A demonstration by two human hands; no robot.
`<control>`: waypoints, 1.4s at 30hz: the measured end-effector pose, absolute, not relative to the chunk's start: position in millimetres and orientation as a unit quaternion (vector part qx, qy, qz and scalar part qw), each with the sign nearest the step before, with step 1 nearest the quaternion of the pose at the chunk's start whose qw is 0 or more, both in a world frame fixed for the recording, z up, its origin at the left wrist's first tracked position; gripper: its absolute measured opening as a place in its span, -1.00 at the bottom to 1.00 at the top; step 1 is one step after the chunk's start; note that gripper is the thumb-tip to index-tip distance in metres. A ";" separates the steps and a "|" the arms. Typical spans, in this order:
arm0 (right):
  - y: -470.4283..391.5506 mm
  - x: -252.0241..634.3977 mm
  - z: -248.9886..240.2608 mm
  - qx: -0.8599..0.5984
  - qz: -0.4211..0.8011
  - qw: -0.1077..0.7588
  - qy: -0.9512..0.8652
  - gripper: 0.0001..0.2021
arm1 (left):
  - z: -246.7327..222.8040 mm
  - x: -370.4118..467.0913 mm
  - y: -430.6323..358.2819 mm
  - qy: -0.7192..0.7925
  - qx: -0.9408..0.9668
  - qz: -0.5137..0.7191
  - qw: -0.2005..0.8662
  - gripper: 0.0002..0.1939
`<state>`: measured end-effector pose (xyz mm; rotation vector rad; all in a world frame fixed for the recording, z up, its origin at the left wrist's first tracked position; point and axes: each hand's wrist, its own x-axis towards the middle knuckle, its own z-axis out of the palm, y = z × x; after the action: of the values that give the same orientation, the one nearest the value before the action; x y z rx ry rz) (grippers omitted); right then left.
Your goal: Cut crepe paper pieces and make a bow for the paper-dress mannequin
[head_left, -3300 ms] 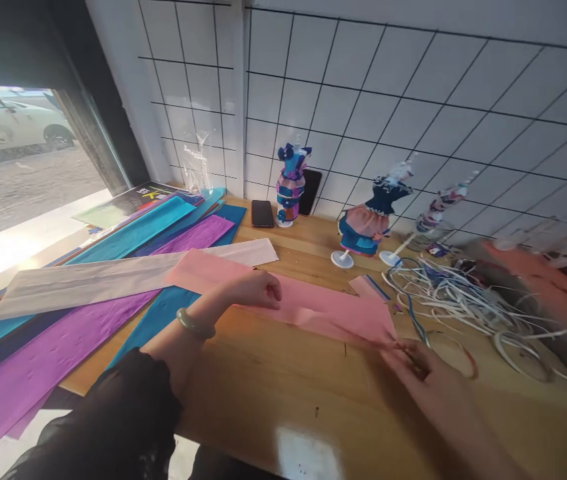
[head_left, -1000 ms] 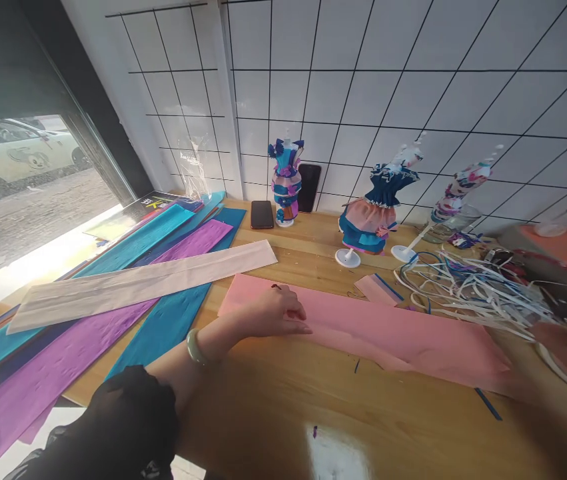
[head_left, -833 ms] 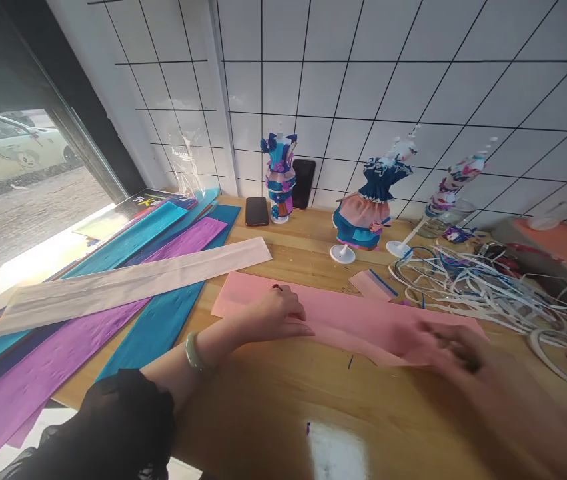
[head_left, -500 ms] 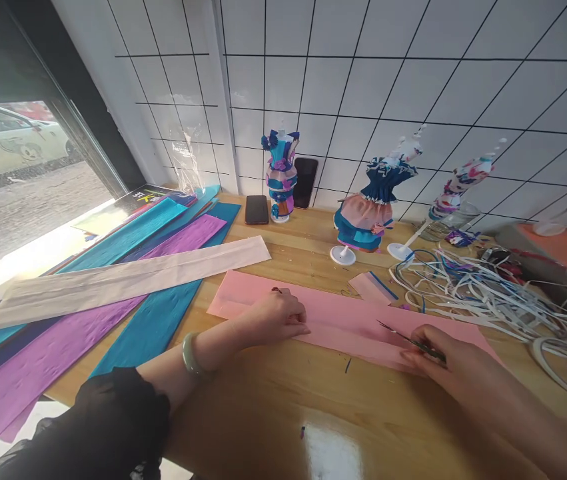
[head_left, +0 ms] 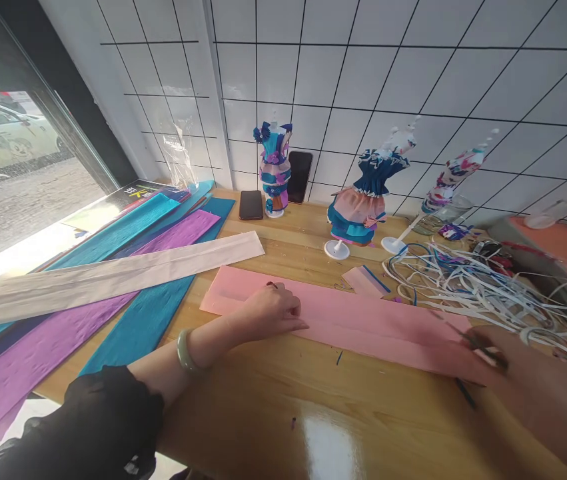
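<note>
A long pink paper strip (head_left: 353,313) lies flat across the wooden table in front of me. My left hand (head_left: 273,310) rests on its left half, fingers curled and thumb pointing right; nothing shows inside them. At the strip's right end is my right hand (head_left: 508,373), blurred by motion. It is closed around small dark-handled scissors (head_left: 486,351), whose thin points reach left over the pink paper. Part of the strip's right end is hidden behind this hand.
Purple, teal and cream strips (head_left: 128,267) overlap at left. Two phones (head_left: 251,205) and several small dressed mannequins (head_left: 276,167) stand near the tiled wall. A tangle of white cords (head_left: 443,280) and a pink-blue scrap (head_left: 366,281) lie beyond the strip.
My right hand has moved right with the scissors, from above the strip to its right end. My left hand stays in place on the pink strip. The view has shifted slightly.
</note>
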<state>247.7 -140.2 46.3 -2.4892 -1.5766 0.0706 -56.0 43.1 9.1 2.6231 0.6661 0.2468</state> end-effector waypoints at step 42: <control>-111.1 152.1 17.2 -0.672 0.090 0.094 -0.729 -0.76 | -2.3 -52.1 39.6 0.205 0.915 0.151 0.312 -0.89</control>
<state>152.1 -111.1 17.2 -1.9939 -2.1634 0.2665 -52.1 39.6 -2.3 2.4143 0.5421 0.3991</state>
